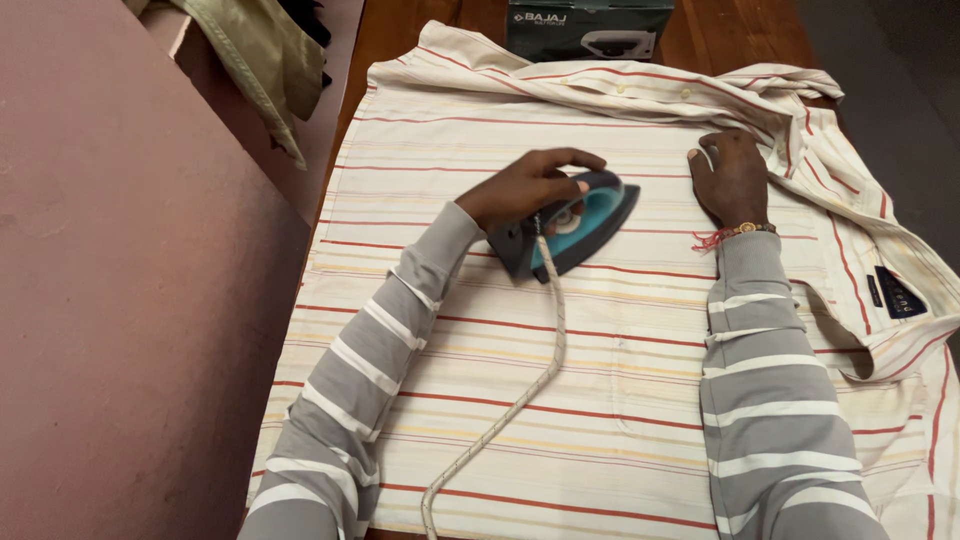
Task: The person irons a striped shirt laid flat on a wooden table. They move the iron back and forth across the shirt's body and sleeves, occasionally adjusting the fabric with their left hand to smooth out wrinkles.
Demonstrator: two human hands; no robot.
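Observation:
A cream shirt with red and yellow stripes (560, 340) lies spread flat over a wooden table. My left hand (530, 185) grips the handle of a dark grey and teal electric iron (580, 225), which rests sole down on the shirt near its middle. A white braided cord (530, 385) runs from the iron toward me. My right hand (730, 175) lies palm down on the fabric to the right of the iron, close to the button placket. Both my arms wear grey sleeves with white stripes.
A dark green carton (588, 28) picturing an iron stands at the table's far edge. The shirt's collar with a dark label (895, 295) hangs at the right. A pinkish surface (120, 300) fills the left, with olive cloth (255, 55) draped at its top.

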